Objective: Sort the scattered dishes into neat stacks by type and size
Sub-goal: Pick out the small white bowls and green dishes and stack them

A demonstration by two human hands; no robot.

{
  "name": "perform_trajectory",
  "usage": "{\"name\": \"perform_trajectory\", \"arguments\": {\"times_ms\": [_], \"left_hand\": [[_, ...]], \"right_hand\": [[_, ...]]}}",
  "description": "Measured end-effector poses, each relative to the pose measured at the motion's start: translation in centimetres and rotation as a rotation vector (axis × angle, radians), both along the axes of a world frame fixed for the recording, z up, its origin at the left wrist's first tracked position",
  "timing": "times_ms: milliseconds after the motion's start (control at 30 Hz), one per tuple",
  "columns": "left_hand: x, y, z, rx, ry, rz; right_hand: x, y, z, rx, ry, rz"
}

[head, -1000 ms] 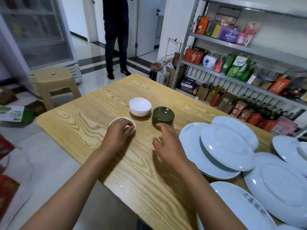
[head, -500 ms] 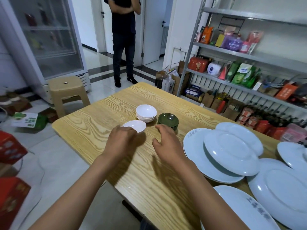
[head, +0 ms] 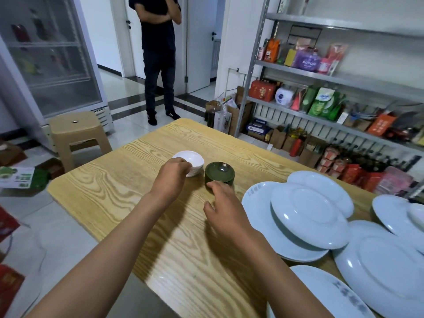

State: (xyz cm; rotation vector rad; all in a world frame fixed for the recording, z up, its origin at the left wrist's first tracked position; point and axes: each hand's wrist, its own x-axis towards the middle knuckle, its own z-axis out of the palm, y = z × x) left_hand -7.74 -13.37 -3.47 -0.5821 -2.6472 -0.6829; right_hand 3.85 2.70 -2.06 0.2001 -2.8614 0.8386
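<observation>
Your left hand (head: 172, 174) is up at the white bowls (head: 191, 162) — fingers curled over the near rim of the top bowl, pinching it where it sits on the little white stack. Just to the right, almost touching, sits the stack of green dishes (head: 219, 172). Your right hand (head: 226, 211) hovers low at the front of that green stack, fingers loosely spread and relaxed, holding nothing; whether a fingertip touches the green stack, I cannot tell. Both stacks stand near the middle of the wooden desk (head: 119, 193). Off to the right lie the big white plates (head: 307, 214), overlapping in loose heaps — more of them run along the desk's right edge. Beyond the desk, a plastic stool (head: 76, 134) stands on the floor.
</observation>
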Motion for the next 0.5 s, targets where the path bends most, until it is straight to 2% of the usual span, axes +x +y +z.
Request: {"name": "perform_trajectory", "arguments": {"times_ms": [233, 367, 500], "left_hand": [[-0.1, 1.0, 0.3, -0.015, 0.007, 0.02], [1.3, 1.6, 0.8, -0.17, 0.006, 0.085], [4.8, 2.6, 1.6, -0.268, 0.084, -0.002]], "right_hand": [[0.9, 1.2, 0.9, -0.005, 0.009, -0.017], [1.8, 1.9, 1.5, 0.011, 0.02, -0.045], [3.6, 2.7, 2.1, 0.023, 0.05, -0.08]]}}
